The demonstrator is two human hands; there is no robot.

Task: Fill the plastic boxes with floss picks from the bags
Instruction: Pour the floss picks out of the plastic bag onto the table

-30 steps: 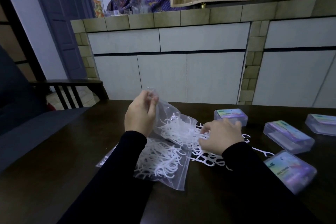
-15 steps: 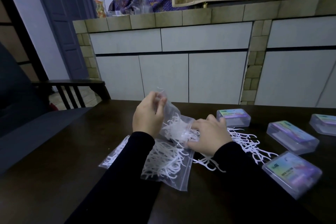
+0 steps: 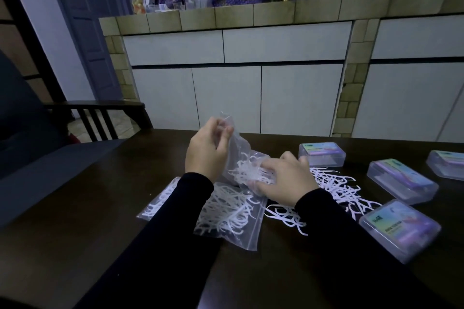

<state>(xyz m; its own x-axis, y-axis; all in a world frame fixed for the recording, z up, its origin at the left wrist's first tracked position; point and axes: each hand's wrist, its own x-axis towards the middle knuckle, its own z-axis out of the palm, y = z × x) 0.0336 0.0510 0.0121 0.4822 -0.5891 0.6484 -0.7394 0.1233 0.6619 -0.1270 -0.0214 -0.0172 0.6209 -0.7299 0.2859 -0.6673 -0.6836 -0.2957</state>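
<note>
My left hand (image 3: 207,152) pinches the upper end of a clear plastic bag (image 3: 238,158) and holds it lifted above the dark table (image 3: 100,208). My right hand (image 3: 286,179) reaches into the bag's lower opening, its fingers curled among white floss picks (image 3: 247,173) inside. A heap of loose floss picks (image 3: 336,188) lies on the table right of that hand. A second bag (image 3: 231,216) full of picks lies flat under my left forearm. Several closed clear plastic boxes stand at the right: one at the back (image 3: 322,154), one further right (image 3: 401,180), one near (image 3: 399,226).
Another box (image 3: 448,164) sits at the right edge of the frame. A dark wooden chair (image 3: 95,113) stands left of the table. White cabinets (image 3: 251,98) under a tiled counter run behind the table.
My right hand moved left from the loose heap into the bag's opening. The camera view shifted, so more loose picks and boxes show at the right.
</note>
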